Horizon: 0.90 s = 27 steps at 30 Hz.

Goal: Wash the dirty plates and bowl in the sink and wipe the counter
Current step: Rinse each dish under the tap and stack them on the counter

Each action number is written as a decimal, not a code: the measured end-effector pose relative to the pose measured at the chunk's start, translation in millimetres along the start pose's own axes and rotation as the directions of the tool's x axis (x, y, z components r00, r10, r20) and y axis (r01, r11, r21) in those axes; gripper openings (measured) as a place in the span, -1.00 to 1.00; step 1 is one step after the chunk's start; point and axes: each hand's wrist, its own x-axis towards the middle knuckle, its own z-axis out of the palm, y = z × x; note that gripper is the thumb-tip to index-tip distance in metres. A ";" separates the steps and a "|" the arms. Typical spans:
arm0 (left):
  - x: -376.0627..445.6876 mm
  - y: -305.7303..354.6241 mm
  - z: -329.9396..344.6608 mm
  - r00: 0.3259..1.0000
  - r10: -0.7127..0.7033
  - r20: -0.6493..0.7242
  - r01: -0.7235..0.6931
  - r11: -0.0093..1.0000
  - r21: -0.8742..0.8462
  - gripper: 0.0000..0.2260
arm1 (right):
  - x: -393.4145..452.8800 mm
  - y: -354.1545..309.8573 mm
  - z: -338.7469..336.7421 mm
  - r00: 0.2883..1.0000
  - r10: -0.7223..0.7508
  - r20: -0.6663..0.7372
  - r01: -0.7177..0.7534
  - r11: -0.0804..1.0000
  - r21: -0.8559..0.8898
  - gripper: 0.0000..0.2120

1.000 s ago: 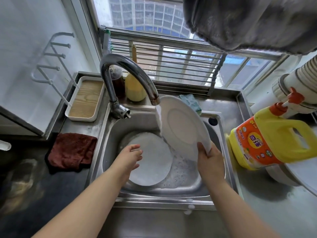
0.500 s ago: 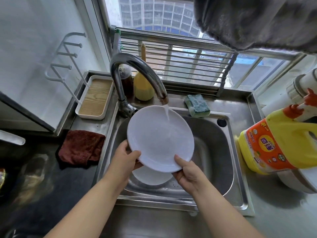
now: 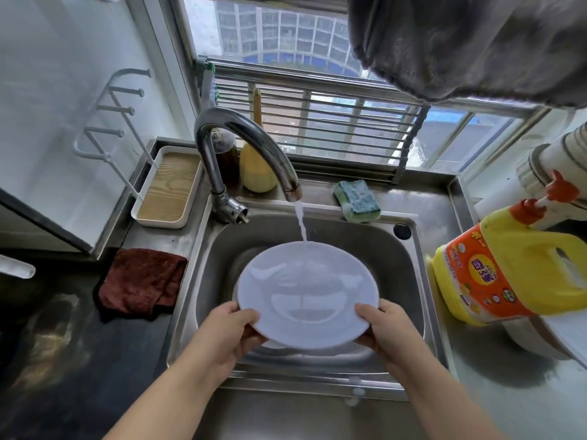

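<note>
Lowered and levelled since before: white plate under running faucet.
Gripped at near rim by left hand and right hand, over sink.

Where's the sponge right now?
In the head view, the green sponge lies on the sink's back ledge, right of the faucet spout and just behind the basin, below the window rail.

bare forearms, no sleeves, left hand, right hand
</note>
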 end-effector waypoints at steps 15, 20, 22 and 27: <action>45.7 17.0 75.2 0.990 -0.003 0.141 0.005 1.000 -0.015 -0.66 | -2.8 -4.3 -37.0 0.867 -0.442 -0.232 0.416 0.896 -0.153 -0.92; 41.8 38.4 56.4 0.966 0.255 0.052 -0.255 0.967 -0.002 -0.72 | 24.4 0.5 -20.1 0.972 -0.210 -0.103 0.234 0.863 0.449 -0.65; 32.4 45.6 44.9 0.941 0.337 0.009 -0.338 0.941 0.035 -0.73 | 32.3 2.3 -7.9 0.992 -0.123 -0.030 0.119 0.821 0.559 -0.82; -3.9 54.2 22.6 0.873 0.484 -0.067 -0.475 0.873 0.111 -0.69 | 42.3 11.4 27.3 0.990 -0.030 0.140 -0.057 0.814 0.578 -0.78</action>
